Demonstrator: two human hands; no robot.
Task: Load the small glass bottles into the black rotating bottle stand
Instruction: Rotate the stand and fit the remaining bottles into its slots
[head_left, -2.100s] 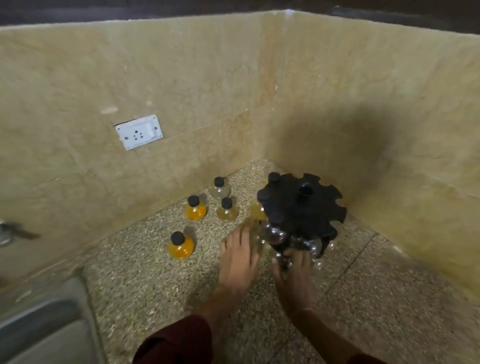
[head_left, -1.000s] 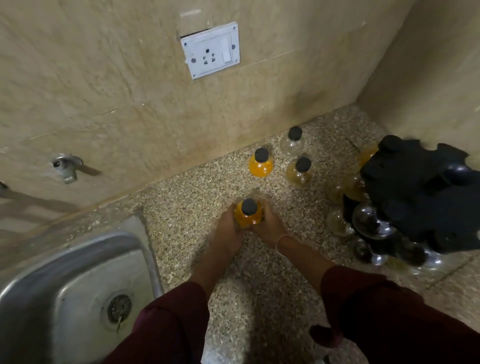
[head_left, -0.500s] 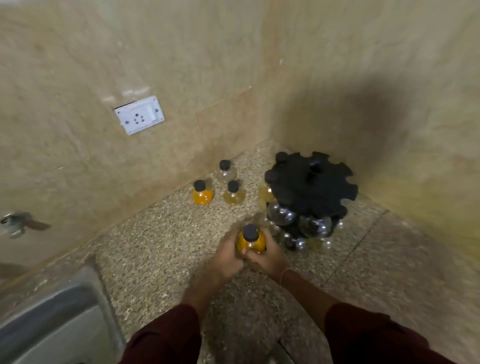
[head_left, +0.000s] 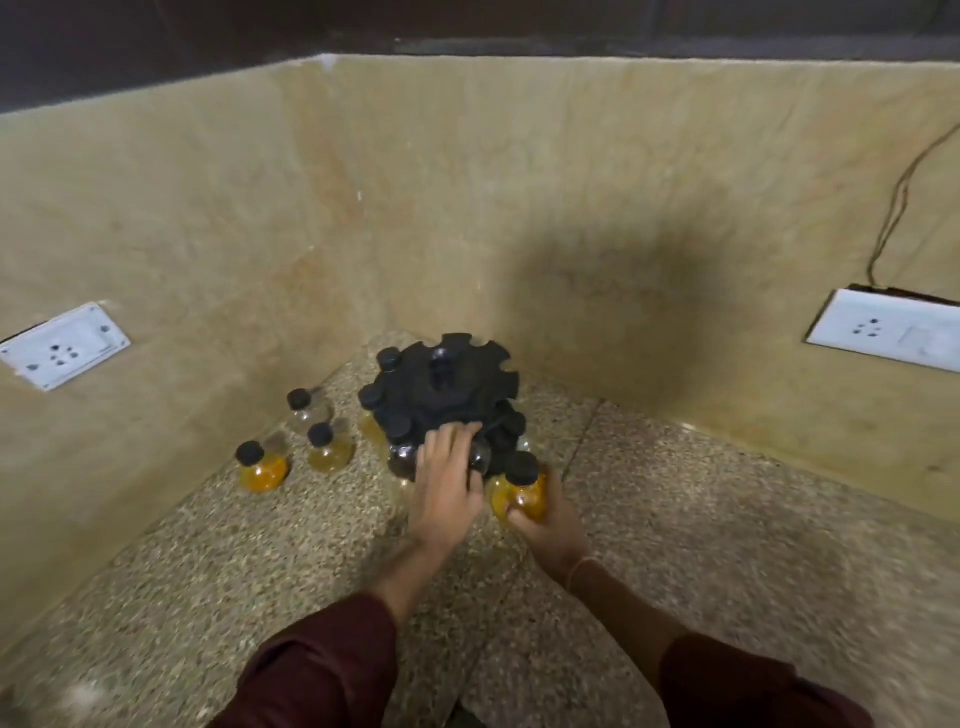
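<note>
Amber liquid fills the small round glass bottle with a black cap (head_left: 519, 496) that we hold in our right hand (head_left: 550, 525). Fingers and thumb curl round its belly, just at the near right of the black notched rotating bottle stand (head_left: 452, 384) in the far corner of the speckled stone counter (head_left: 727, 519). Our left hand (head_left: 447, 486) lies flat with straight, spread fingers, their tips on the near rim of the stand, gripping nothing. We judge this to be the loading step for this one bottle, with the left hand steadying or turning the stand. Black caps already sit in the notches along the left rim, while the far and right notches look free. How many bottles hang on the lower tier we cannot tell. The next move calls for a free notch facing us and the bottle's neck slid in upright. Left of the stand, an orange bottle (head_left: 260, 470), a pale yellow bottle (head_left: 326, 452) and a clear bottle (head_left: 306, 410) wait on the counter.
</note>
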